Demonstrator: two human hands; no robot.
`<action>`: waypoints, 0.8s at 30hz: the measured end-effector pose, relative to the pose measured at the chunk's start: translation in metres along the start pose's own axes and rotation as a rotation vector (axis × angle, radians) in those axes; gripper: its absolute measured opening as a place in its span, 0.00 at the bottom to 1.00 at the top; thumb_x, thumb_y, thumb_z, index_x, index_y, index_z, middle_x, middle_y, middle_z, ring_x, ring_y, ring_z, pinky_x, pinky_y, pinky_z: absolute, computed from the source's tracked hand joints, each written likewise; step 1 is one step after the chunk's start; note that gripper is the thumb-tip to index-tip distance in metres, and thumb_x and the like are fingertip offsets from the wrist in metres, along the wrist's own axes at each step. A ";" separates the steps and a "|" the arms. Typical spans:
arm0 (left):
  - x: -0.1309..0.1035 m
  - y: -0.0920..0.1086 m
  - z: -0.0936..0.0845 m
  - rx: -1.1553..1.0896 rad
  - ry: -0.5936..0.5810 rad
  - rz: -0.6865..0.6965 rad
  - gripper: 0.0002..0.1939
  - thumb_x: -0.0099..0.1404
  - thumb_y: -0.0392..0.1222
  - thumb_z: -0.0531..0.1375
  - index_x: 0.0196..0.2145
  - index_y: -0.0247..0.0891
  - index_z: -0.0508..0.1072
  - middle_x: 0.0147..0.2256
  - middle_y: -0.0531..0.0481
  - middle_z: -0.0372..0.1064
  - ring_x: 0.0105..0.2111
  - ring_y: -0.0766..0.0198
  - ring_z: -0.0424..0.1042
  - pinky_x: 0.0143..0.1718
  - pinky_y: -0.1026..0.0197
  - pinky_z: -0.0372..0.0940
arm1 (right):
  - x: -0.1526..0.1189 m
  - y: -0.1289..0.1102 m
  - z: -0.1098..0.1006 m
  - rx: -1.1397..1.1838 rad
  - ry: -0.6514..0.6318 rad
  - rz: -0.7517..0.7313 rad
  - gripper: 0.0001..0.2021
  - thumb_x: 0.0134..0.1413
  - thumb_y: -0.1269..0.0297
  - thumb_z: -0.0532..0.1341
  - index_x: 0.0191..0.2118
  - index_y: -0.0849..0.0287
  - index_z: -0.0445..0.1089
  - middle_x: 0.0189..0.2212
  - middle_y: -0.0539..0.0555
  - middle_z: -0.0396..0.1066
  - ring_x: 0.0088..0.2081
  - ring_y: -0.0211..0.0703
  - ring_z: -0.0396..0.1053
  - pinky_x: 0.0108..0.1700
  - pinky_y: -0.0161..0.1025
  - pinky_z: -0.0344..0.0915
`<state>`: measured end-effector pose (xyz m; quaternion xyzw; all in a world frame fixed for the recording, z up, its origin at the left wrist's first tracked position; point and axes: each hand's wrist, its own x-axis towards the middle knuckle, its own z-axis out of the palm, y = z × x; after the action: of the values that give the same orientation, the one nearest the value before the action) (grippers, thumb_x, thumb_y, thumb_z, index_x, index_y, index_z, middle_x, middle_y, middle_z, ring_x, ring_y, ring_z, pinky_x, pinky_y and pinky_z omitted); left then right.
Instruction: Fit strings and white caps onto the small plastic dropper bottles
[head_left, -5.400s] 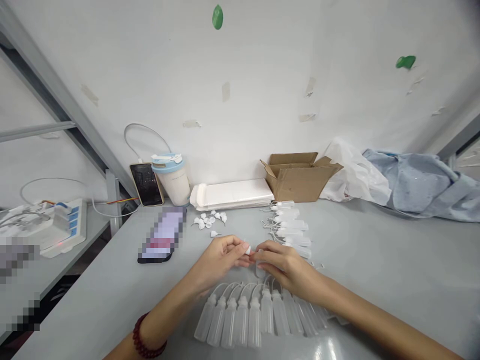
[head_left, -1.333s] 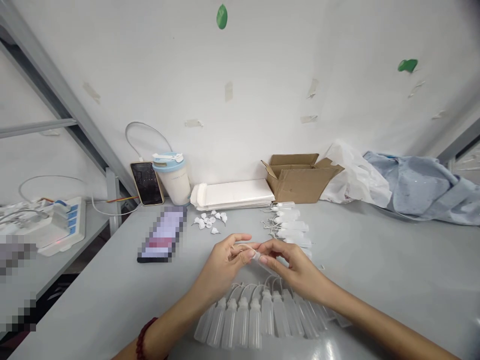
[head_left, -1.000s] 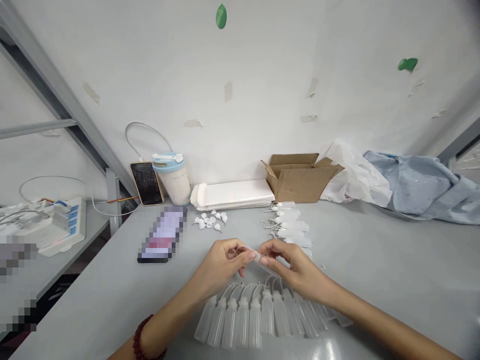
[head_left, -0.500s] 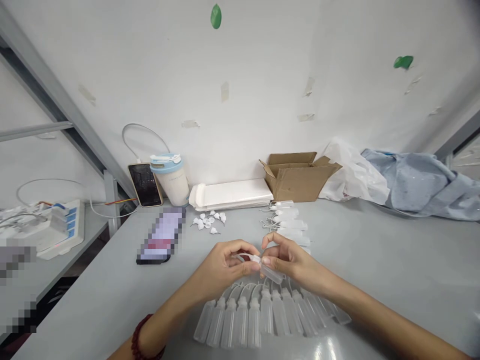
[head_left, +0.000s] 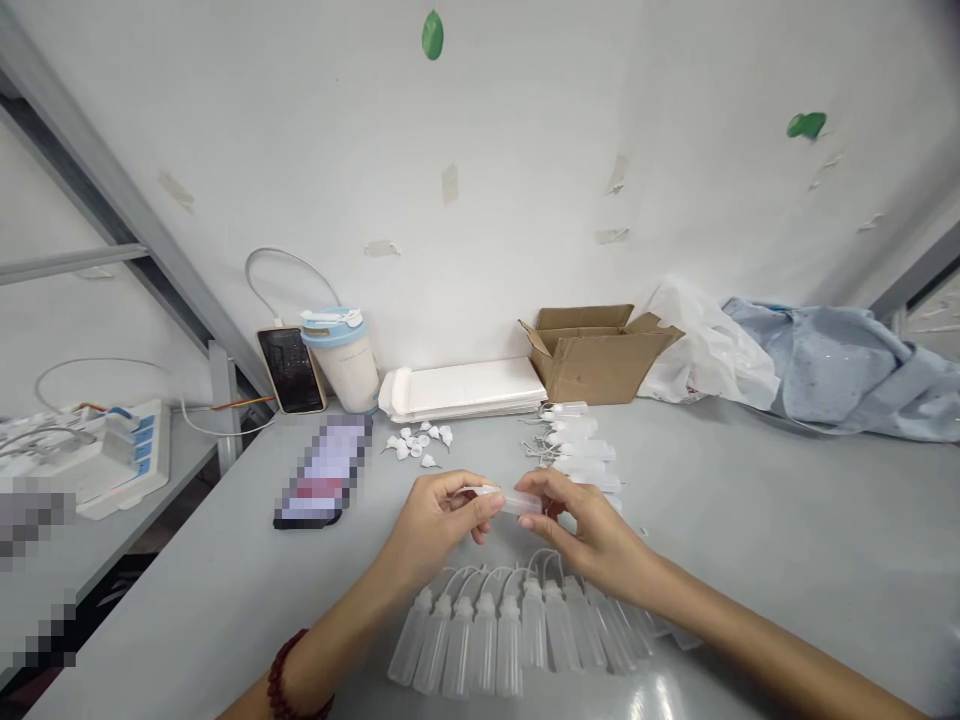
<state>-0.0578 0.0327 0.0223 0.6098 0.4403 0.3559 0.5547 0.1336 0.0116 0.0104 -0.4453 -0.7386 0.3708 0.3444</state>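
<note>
A small translucent bottle is held nearly level between both hands. My left hand pinches its capped end at the left, with fingers closed on it. At the other end, the thumb and fingers of my right hand grip the bottle's base. Below the hands, a fanned row of several similar bottles with thin curved tubes lies on the table. More bottles lie stacked in a column behind my right hand. Several small white caps are scattered further back at the left.
On the grey table are a pixelated phone, an upright phone, a lidded cup, white flat boxes, an open cardboard box, a plastic bag and blue cloth. A power strip sits at the left.
The held bottle has turned from slanting down to nearly level and risen slightly. My left hand has shifted a little left; my right hand has moved to the bottle's base end.
</note>
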 end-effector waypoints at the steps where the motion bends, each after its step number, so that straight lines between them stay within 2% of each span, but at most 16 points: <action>1: 0.001 0.000 0.000 -0.016 0.005 -0.003 0.13 0.53 0.47 0.63 0.30 0.34 0.76 0.19 0.54 0.65 0.20 0.68 0.64 0.25 0.64 0.62 | 0.000 0.001 0.000 -0.002 -0.001 0.002 0.09 0.58 0.59 0.55 0.40 0.58 0.64 0.26 0.49 0.64 0.28 0.38 0.61 0.30 0.36 0.58; 3: 0.001 0.000 0.000 -0.032 0.013 0.001 0.13 0.51 0.46 0.65 0.31 0.34 0.77 0.18 0.54 0.65 0.19 0.68 0.62 0.24 0.64 0.62 | 0.001 0.002 0.000 0.089 -0.045 0.048 0.10 0.58 0.58 0.54 0.41 0.58 0.64 0.24 0.48 0.64 0.24 0.37 0.60 0.27 0.35 0.57; 7: 0.000 0.002 -0.001 -0.009 -0.019 0.013 0.12 0.50 0.45 0.66 0.30 0.34 0.79 0.19 0.53 0.65 0.21 0.68 0.61 0.23 0.65 0.61 | 0.003 0.001 -0.004 0.432 -0.159 0.158 0.15 0.57 0.52 0.55 0.38 0.61 0.64 0.22 0.47 0.62 0.19 0.32 0.56 0.22 0.32 0.53; 10: -0.001 0.003 -0.002 -0.014 -0.055 0.008 0.13 0.53 0.46 0.64 0.32 0.34 0.78 0.20 0.53 0.66 0.21 0.68 0.62 0.23 0.65 0.61 | 0.004 0.000 -0.006 0.507 -0.154 0.174 0.16 0.56 0.51 0.55 0.37 0.61 0.64 0.22 0.47 0.62 0.19 0.31 0.56 0.22 0.32 0.53; 13: -0.001 0.003 -0.002 -0.005 -0.086 0.015 0.14 0.58 0.48 0.60 0.30 0.34 0.76 0.23 0.51 0.68 0.21 0.68 0.64 0.24 0.65 0.62 | 0.003 -0.001 -0.005 0.396 -0.076 0.150 0.15 0.56 0.52 0.56 0.39 0.60 0.64 0.23 0.48 0.64 0.21 0.33 0.58 0.23 0.33 0.56; 18: -0.001 0.002 -0.003 0.065 -0.064 0.031 0.13 0.60 0.48 0.58 0.32 0.34 0.74 0.25 0.50 0.68 0.24 0.66 0.65 0.26 0.65 0.63 | -0.001 0.000 -0.004 0.012 0.059 -0.008 0.11 0.59 0.57 0.54 0.41 0.59 0.65 0.21 0.48 0.61 0.25 0.38 0.61 0.28 0.35 0.58; 21: -0.003 0.004 -0.001 0.134 -0.066 0.055 0.13 0.61 0.47 0.56 0.28 0.35 0.72 0.23 0.52 0.66 0.23 0.67 0.65 0.26 0.66 0.62 | -0.002 -0.001 -0.005 -0.099 0.052 -0.083 0.12 0.61 0.59 0.50 0.42 0.59 0.65 0.23 0.49 0.63 0.25 0.39 0.60 0.29 0.36 0.57; 24: -0.006 0.005 0.001 0.188 -0.070 0.080 0.14 0.62 0.45 0.55 0.24 0.35 0.71 0.22 0.52 0.64 0.23 0.67 0.64 0.26 0.66 0.60 | 0.000 -0.003 -0.007 -0.064 0.030 -0.071 0.14 0.63 0.58 0.48 0.38 0.59 0.66 0.22 0.48 0.61 0.23 0.37 0.58 0.29 0.36 0.56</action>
<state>-0.0578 0.0271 0.0270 0.6883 0.4272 0.3135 0.4954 0.1382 0.0118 0.0163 -0.4353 -0.7603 0.3278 0.3537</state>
